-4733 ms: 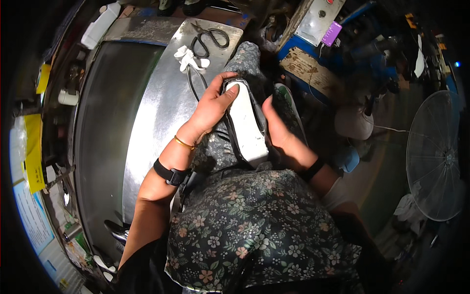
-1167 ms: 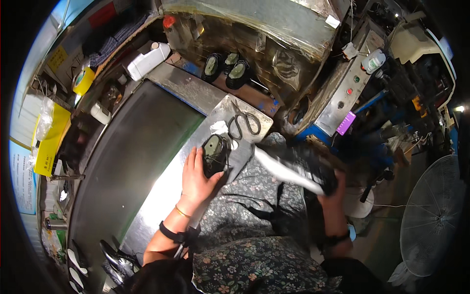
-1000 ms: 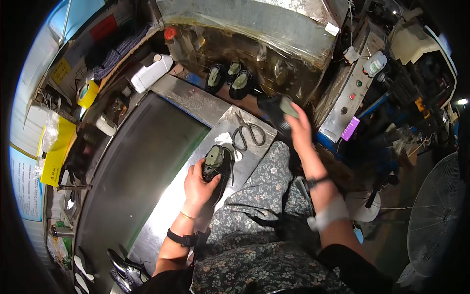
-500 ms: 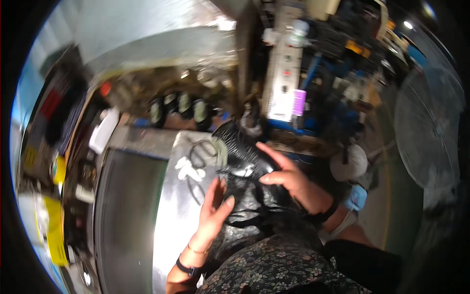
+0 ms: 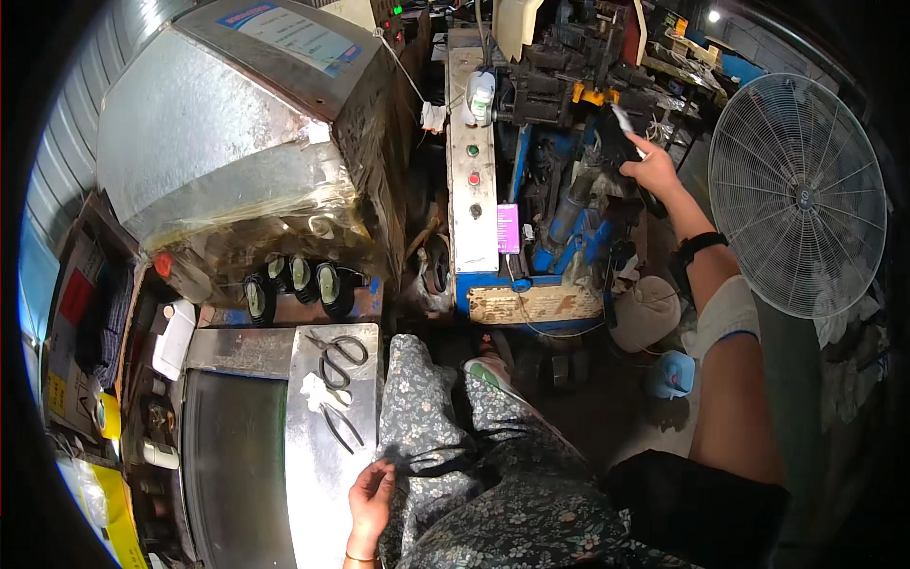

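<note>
My right hand (image 5: 654, 173) reaches far out to the upper right, thumb and forefinger apart around a dark thing with a bright white edge (image 5: 621, 121). Its kind is hard to make out against the dark machine. Low on the left, my left hand (image 5: 373, 498) is by my thigh, fingers curled in a pinch; whatever they hold, if anything, cannot be made out. Beside it, on the bright metal tabletop (image 5: 308, 493), lie black-handled scissors (image 5: 339, 365), a crumpled white scrap (image 5: 318, 391) and a dark thin-armed tool (image 5: 341, 429).
A large round fan (image 5: 806, 194) stands right of my forearm. Ahead is a blue-framed machine (image 5: 569, 232) with a button panel (image 5: 472, 228). Several black shoes (image 5: 334, 292) line a ledge by a metal hood (image 5: 209, 114). A dark belt (image 5: 235, 465) runs at left; a light-blue bucket (image 5: 671, 375) stands right.
Both hands were at a glossy black item over my lap; it has left there. My right hand has swung far up and right. My left has dropped lower. The view has shifted too.
</note>
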A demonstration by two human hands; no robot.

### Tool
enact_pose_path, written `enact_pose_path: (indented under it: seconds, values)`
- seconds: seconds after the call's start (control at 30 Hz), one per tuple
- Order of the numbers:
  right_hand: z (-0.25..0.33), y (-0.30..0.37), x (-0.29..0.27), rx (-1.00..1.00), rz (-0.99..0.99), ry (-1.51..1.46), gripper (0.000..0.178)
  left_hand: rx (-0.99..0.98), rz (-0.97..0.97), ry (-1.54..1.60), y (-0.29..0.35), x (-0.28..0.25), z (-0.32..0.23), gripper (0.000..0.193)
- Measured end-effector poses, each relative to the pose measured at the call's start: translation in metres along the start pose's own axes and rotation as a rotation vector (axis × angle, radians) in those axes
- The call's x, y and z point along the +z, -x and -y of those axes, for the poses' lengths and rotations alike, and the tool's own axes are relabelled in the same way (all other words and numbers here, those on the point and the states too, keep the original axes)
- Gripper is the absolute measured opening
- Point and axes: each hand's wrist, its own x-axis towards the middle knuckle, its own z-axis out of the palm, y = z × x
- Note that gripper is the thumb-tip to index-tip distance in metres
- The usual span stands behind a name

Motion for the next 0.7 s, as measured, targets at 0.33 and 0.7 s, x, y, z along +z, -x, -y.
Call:
enact_pose_path:
  seconds: [0.33, 0.7]
  values:
    - [0.045, 0.022, 0.020, -0.037, 0.258, 0.608, 0.079, 0.027, 0.222, -0.199, -0.008, 0.059, -0.024, 0.027]
    - [0.035, 0.018, 0.030, -0.109, -0.006, 0.431, 0.067, 0.140, 1.128, 0.338, 0.025, 0.104, -0.199, 0.062]
